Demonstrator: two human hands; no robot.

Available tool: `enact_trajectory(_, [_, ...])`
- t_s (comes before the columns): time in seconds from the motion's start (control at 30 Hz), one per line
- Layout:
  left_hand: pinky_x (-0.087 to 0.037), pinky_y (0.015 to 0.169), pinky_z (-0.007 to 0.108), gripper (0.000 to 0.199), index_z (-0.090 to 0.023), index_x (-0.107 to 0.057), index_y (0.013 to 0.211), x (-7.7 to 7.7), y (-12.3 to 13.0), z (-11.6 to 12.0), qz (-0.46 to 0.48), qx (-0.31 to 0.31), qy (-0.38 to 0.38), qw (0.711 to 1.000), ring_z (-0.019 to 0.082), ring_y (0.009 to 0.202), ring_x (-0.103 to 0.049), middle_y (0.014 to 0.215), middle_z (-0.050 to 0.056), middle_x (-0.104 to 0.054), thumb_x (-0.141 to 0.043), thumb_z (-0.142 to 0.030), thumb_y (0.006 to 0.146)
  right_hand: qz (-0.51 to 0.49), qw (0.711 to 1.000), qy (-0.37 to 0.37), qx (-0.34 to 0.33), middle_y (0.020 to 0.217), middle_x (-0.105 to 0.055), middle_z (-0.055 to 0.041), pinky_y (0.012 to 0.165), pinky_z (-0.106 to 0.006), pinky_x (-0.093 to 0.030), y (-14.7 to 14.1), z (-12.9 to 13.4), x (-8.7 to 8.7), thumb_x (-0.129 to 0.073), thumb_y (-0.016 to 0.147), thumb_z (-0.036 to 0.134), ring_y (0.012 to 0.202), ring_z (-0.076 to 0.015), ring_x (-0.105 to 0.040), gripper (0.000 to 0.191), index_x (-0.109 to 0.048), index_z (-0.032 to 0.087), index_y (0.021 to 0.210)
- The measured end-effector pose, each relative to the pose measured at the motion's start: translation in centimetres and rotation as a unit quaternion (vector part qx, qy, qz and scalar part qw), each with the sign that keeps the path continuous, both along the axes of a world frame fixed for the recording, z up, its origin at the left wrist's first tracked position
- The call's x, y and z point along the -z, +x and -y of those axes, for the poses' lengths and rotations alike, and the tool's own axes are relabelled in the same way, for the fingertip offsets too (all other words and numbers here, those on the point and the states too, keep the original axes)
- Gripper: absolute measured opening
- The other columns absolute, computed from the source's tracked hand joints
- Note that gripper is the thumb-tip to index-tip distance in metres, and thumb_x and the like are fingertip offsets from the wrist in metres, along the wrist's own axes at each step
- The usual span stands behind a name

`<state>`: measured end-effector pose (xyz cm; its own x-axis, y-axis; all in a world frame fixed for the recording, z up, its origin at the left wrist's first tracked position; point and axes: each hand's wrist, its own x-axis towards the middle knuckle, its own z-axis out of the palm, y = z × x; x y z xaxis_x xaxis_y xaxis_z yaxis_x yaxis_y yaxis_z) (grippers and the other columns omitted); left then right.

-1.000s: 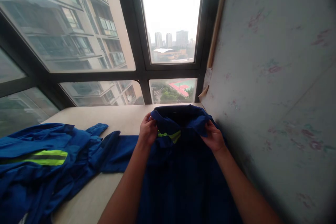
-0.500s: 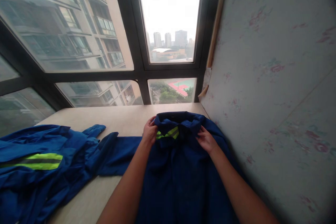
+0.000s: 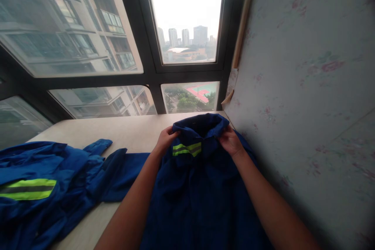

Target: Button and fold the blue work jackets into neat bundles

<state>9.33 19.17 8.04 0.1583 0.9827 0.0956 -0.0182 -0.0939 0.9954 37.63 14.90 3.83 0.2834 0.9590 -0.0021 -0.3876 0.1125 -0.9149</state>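
Note:
A dark blue garment (image 3: 202, 195) lies in front of me with its collar (image 3: 205, 123) raised toward the window. A yellow-green and grey reflective strip (image 3: 186, 149) shows just below the collar. My left hand (image 3: 167, 139) pinches the collar's left end. At the right end, the fingers of my right hand (image 3: 231, 140) are closed on the collar, partly hidden by the cloth. Another blue garment (image 3: 67, 175) with a wide reflective strip (image 3: 29, 190) lies crumpled at the left.
Both garments rest on a pale surface (image 3: 117, 125) beneath a dark-framed window (image 3: 152, 78). A wall with flowered paper (image 3: 293, 105) stands close on the right. The wallpaper's edge is peeling near the window corner.
Both hands have raised the collar slightly, and its opening is wider. More of the small reflective strip shows below it. The camera view has shifted a little.

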Motion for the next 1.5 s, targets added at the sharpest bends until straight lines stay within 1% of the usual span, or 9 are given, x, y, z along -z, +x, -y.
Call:
enact_trajectory(0.13, [-0.049,0.083,0.031,0.030,-0.017,-0.077,0.087,-0.7,-0.7,-0.4,-0.030,-0.017,0.039,0.999,0.022,0.085,-0.065,0.086,0.005,-0.074,-0.079,-0.034,0.063,0.179,0.977,-0.101,0.061,0.062,-0.061,0.0038,0.070,-0.031,-0.054,1.1,-1.4,0.9,-0.056,0.063,0.009,0.068,-0.0179,-0.062,0.017,-0.058,0.022,0.073])
enact_trajectory(0.3, [-0.049,0.084,0.032,0.024,-0.019,-0.077,0.084,-1.4,-1.1,-1.0,-0.072,-0.010,0.087,0.994,0.024,0.088,-0.064,0.085,0.004,-0.074,-0.078,-0.032,0.064,0.292,0.945,-0.090,0.120,0.089,-0.068,-0.0011,0.088,-0.030,-0.049,2.4,-3.2,-0.6,-0.059,0.071,0.016,0.097,-0.0192,-0.062,0.015,-0.062,0.023,0.084])
enact_trajectory(0.43, [-0.049,0.082,0.029,0.019,-0.020,-0.078,0.086,-2.4,-1.1,-1.3,-0.100,0.018,0.120,0.987,0.022,0.085,-0.064,0.086,0.004,-0.074,-0.075,-0.029,0.069,0.376,0.922,-0.086,0.028,0.082,-0.070,-0.0026,0.083,-0.028,-0.048,2.8,-5.4,-3.5,-0.073,0.067,0.021,0.095,-0.0223,-0.062,0.007,-0.067,0.022,0.072])
enact_trajectory(0.63, [-0.050,0.080,0.029,0.019,-0.019,-0.078,0.087,-5.1,-2.2,-1.3,-0.139,0.057,0.155,0.976,0.022,0.083,-0.064,0.086,0.005,-0.073,-0.075,-0.025,0.069,0.437,0.881,-0.135,-0.121,0.042,-0.052,0.0044,0.052,-0.023,-0.040,3.3,-6.8,-7.5,-0.074,0.053,0.003,0.049,-0.0126,-0.051,0.017,-0.067,0.018,0.056])
enact_trajectory(0.8, [-0.049,0.079,0.026,0.018,-0.020,-0.078,0.084,-8.6,-3.3,-1.5,-0.200,0.050,0.226,0.952,0.021,0.082,-0.064,0.082,0.004,-0.072,-0.076,-0.018,0.066,0.460,0.877,-0.094,-0.099,0.045,-0.053,0.0025,0.047,-0.022,-0.035,3.3,-7.0,-11.3,-0.068,0.069,0.011,0.043,-0.0093,-0.045,0.005,-0.070,0.016,0.069])
enact_trajectory(1.03, [-0.050,0.078,0.028,0.020,-0.018,-0.077,0.089,-10.8,-4.0,-0.9,-0.298,0.092,0.279,0.908,0.021,0.082,-0.065,0.086,0.005,-0.072,-0.066,-0.027,0.075,0.488,0.805,-0.203,-0.268,0.048,-0.058,0.0007,0.046,-0.022,-0.040,0.2,-5.7,-9.5,-0.077,0.066,0.013,0.046,-0.0135,-0.054,0.010,-0.071,0.015,0.074])
enact_trajectory(1.27, [-0.055,0.081,0.034,0.037,-0.017,-0.072,0.106,-12.9,-6.8,-0.4,-0.346,0.169,0.193,0.902,0.023,0.089,-0.068,0.096,0.005,-0.074,-0.067,-0.036,0.075,0.174,0.966,-0.110,-0.157,0.048,-0.042,0.0095,0.033,-0.012,-0.024,0.3,-4.9,-12.6,-0.061,0.077,0.012,0.037,-0.0035,-0.034,0.015,-0.062,0.014,0.092])
enact_trajectory(1.37, [-0.055,0.079,0.034,0.041,-0.017,-0.071,0.109,-15.6,-7.2,-1.4,-0.347,0.164,0.198,0.902,0.023,0.088,-0.068,0.094,0.004,-0.074,-0.071,-0.036,0.072,0.037,0.994,-0.061,-0.085,0.056,-0.054,0.0036,0.038,-0.011,-0.038,-0.4,-6.1,-16.0,-0.060,0.076,0.011,0.045,-0.0052,-0.049,0.009,-0.059,0.013,0.084])
enact_trajectory(1.5, [-0.053,0.084,0.038,0.043,-0.015,-0.069,0.113,-18.3,-5.5,-5.4,-0.408,0.031,0.288,0.866,0.023,0.088,-0.066,0.094,0.006,-0.072,-0.070,-0.031,0.074,0.075,0.996,0.050,0.015,0.077,-0.067,-0.0043,0.061,-0.020,-0.057,-2.7,-10.8,-18.4,-0.053,0.078,0.011,0.069,-0.0123,-0.067,0.018,-0.061,0.012,0.095])
